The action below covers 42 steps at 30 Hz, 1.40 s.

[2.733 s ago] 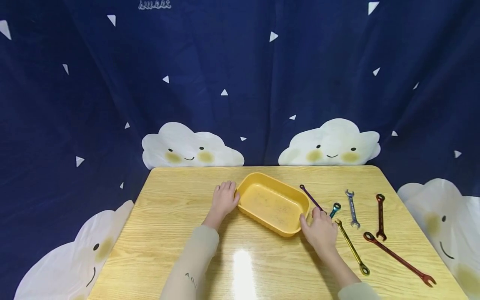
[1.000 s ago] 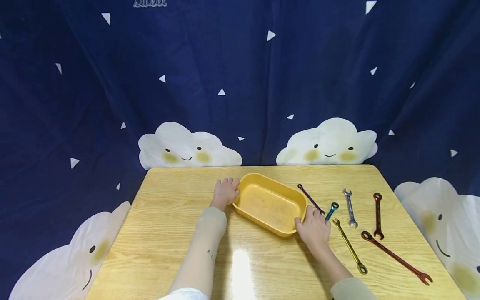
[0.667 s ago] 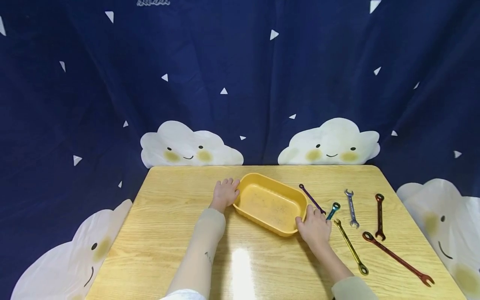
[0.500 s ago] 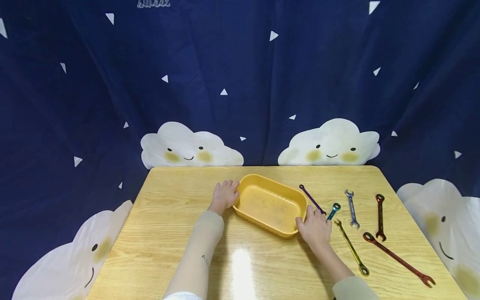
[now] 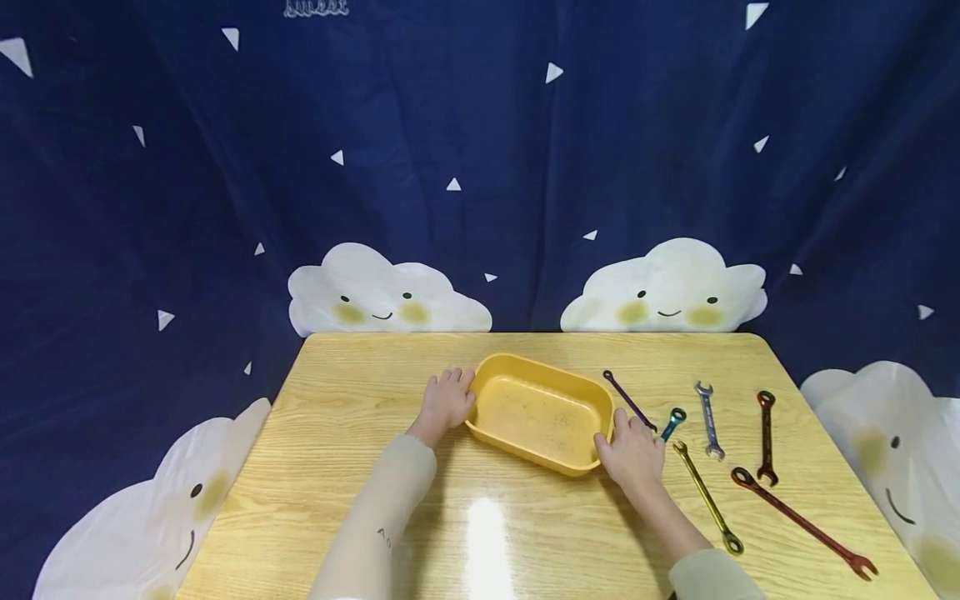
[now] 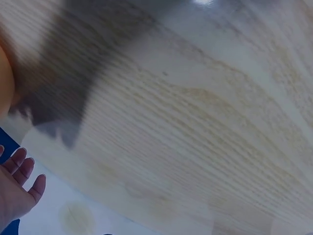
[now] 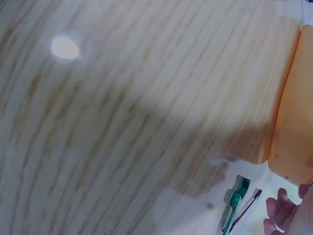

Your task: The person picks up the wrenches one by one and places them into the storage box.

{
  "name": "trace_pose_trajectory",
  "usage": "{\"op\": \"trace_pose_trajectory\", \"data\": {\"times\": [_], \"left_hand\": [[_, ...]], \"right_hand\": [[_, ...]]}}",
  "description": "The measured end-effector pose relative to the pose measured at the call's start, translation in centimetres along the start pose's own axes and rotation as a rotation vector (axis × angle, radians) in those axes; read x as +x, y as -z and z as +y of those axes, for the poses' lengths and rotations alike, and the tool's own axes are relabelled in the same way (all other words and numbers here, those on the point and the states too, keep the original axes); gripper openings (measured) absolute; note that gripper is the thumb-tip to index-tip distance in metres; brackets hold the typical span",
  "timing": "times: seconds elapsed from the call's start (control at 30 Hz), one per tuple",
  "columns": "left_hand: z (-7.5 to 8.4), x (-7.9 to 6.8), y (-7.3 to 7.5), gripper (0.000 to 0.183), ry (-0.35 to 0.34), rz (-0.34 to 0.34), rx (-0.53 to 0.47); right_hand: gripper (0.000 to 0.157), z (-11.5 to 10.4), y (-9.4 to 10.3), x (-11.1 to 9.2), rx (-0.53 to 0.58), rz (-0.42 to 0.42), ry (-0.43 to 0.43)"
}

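Note:
A yellow rectangular plastic tub (image 5: 543, 417) stands on the wooden table (image 5: 360, 383), set slightly askew. At its left end is my left hand (image 5: 447, 398), fingers extended against or close beside the outer wall. In the left wrist view, the fingers of this left hand (image 6: 19, 183) look loosely spread, holding nothing. My right hand (image 5: 632, 450) is at the tub's right end, its thumb near the front corner and its fingers along the outside. Beside the tub wall (image 7: 293, 107), the right wrist view shows relaxed fingers of the right hand (image 7: 286, 210); exact contact is unclear.
Several wrenches lie to the right: a purple one (image 5: 628, 400), a teal one (image 5: 673, 422) partly behind my right hand, a yellow one (image 5: 708, 500), a silver one (image 5: 709, 421), a short red one (image 5: 766, 437) and a long red one (image 5: 802, 521). A dark blue curtain (image 5: 510, 150) hangs behind.
The tub has shifted slightly left and nearer to me, turning a little, with both hands staying at its ends. The wrenches have not moved on the table; the head view has shifted slightly.

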<state>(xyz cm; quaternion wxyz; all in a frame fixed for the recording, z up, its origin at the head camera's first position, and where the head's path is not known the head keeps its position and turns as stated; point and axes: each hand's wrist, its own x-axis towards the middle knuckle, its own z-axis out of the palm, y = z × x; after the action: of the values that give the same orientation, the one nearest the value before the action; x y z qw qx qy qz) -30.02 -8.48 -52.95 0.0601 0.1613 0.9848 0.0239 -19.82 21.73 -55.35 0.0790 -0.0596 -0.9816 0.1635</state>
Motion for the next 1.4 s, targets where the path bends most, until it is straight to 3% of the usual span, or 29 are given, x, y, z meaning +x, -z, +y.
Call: {"op": "trace_pose_trajectory", "data": {"times": [0.97,1.4], "left_hand": [[0.0,-3.8,-1.4,0.043,0.077,0.079,-0.118],[0.5,-5.7,-1.4,0.042,0.141,0.120,-0.099]], "right_hand": [[0.040,0.3,-0.2,0.9,0.027,-0.047,0.089],[0.041,0.3,-0.3,1.4,0.002,-0.051,0.161]]}}
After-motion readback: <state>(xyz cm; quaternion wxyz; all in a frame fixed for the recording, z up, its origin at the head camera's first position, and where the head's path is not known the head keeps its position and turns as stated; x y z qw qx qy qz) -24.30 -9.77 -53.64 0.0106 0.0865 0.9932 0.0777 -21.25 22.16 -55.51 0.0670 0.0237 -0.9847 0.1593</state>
